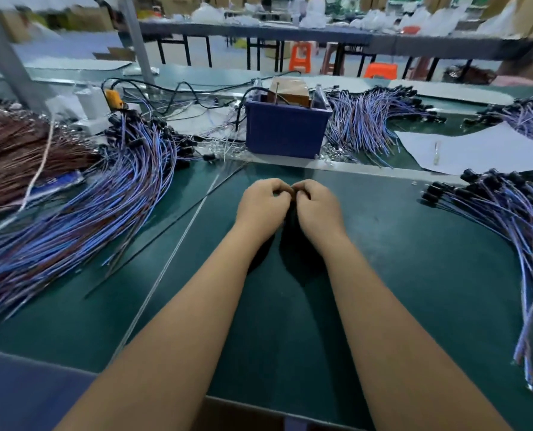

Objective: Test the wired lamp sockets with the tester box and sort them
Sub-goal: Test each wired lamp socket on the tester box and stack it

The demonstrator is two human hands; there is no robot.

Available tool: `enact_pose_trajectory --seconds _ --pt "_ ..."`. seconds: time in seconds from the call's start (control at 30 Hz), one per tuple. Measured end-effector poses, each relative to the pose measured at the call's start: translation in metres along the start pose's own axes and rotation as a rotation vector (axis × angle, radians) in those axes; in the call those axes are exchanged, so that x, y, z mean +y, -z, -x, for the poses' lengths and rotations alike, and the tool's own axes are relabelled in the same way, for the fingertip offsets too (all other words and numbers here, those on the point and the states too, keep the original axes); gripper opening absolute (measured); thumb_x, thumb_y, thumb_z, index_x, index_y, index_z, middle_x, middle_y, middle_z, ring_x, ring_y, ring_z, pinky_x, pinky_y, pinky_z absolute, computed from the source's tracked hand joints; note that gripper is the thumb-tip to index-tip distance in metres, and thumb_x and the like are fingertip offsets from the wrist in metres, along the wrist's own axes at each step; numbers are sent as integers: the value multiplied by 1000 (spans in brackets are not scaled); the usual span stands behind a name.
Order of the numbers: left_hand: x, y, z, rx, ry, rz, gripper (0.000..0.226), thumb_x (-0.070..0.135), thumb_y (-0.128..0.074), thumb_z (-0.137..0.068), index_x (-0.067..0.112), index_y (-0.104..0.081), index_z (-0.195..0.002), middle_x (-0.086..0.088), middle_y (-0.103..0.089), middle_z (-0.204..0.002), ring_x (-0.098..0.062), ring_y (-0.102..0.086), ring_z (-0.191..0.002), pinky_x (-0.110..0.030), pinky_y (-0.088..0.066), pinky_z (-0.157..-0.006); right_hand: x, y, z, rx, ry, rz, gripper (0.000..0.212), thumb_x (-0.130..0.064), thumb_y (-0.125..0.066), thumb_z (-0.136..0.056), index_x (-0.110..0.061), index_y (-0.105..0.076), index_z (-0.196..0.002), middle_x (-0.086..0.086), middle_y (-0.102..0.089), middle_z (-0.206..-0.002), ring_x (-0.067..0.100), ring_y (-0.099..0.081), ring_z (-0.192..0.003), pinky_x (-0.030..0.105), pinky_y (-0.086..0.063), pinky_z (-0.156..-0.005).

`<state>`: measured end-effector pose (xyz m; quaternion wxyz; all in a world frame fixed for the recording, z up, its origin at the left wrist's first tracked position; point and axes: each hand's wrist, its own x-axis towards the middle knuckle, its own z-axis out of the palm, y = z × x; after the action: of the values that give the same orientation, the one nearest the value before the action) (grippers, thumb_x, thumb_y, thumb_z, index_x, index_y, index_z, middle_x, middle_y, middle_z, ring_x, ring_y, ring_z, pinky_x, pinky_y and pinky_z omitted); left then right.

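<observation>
While tester box is being left untouched at upper centre, curled fingers of left hand and right hand are being pressed together mid-frame; object pinched cannot be told.

mat: matt green | box: blue plastic | sheet: white paper
</observation>
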<state>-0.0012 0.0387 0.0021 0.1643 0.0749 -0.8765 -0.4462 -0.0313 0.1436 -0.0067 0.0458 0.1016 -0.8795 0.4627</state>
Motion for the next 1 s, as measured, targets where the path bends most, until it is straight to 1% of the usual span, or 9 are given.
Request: enact_pose_trajectory --seconds 0.07,0.13,0.2,0.33,0.5,0.67,0.73,0.83,1.0 --pt "-5 11 -8 116 21 19 26 10 -49 -86 23 -71 -92 -3 -65 -97 -20 -57 -80 -26 -46 -70 1 -1 1 1 9 -4 29 -12 -43 -95 -22 -68 -105 8 -67 -109 26 -55 -109 39 -45 -95" --pt "-15 24 -18 299 44 -42 25 9 -49 -88 21 -70 -93 -10 -57 -120 -26 -56 -101 -29 -42 -80 2 -2 1 5 6 -23 29 -12 -44 -94 -23 -69 -103 7 -67 -107 24 -57 -107 36 -46 -93" --pt "-26 38 -28 422 77 -173 25 9 -49 -90 18 -72 -98 -10 -46 -138 -30 -42 -123 -27 -33 -89 2 -2 1 0 7 -38 28 -11 -44 -95 -23 -69 -101 6 -67 -106 22 -59 -102 33 -48 -87" --pt "-46 56 -42 273 198 -395 34 9 -43 -93 18 -68 -115 -8 -19 -159 -34 -19 -138 -38 -27 -106 4 -2 1 -4 14 -43 28 -11 -45 -94 -23 -70 -99 6 -66 -107 21 -58 -102 33 -48 -86" --pt "-53 61 -60 105 312 -636 35 13 -38 -94 13 -60 -122 -4 7 -164 -37 -27 -130 -39 -32 -90 3 -3 1 -7 10 -48 28 -13 -45 -94 -29 -67 -93 7 -65 -108 21 -56 -105 34 -48 -89" --pt "-59 64 -74 41 327 -873 44 27 -31 -101 5 -49 -135 -14 -13 -160 -40 -28 -134 -43 -35 -100 3 -1 3 -5 13 -58 27 -13 -45 -94 -25 -70 -94 1 -68 -102 25 -56 -106 41 -50 -89" --pt "-63 62 -74 49 319 -910 47 30 -28 -102 5 -49 -137 -13 -17 -158 -40 -27 -134 -43 -37 -94 2 -1 2 -10 6 -61 26 -14 -46 -94 -25 -70 -94 1 -67 -103 24 -56 -106 40 -49 -90" --pt "-63 61 -75 48 346 -928 51 34 -25 -103 6 -41 -143 -8 -7 -163 -41 -22 -137 -41 -33 -79 1 -1 3 -12 7 -62 25 -16 -47 -94 -26 -70 -94 1 -67 -103 22 -56 -107 37 -49 -90" --pt "-66 59 -73 98 328 -883 48 30 -29 -100 2 -47 -136 -11 -24 -151 -36 -26 -132 -40 -33 -78 0 0 5 -14 8 -61 25 -16 -47 -94 -28 -68 -90 1 -68 -100 25 -56 -106 40 -49 -91"
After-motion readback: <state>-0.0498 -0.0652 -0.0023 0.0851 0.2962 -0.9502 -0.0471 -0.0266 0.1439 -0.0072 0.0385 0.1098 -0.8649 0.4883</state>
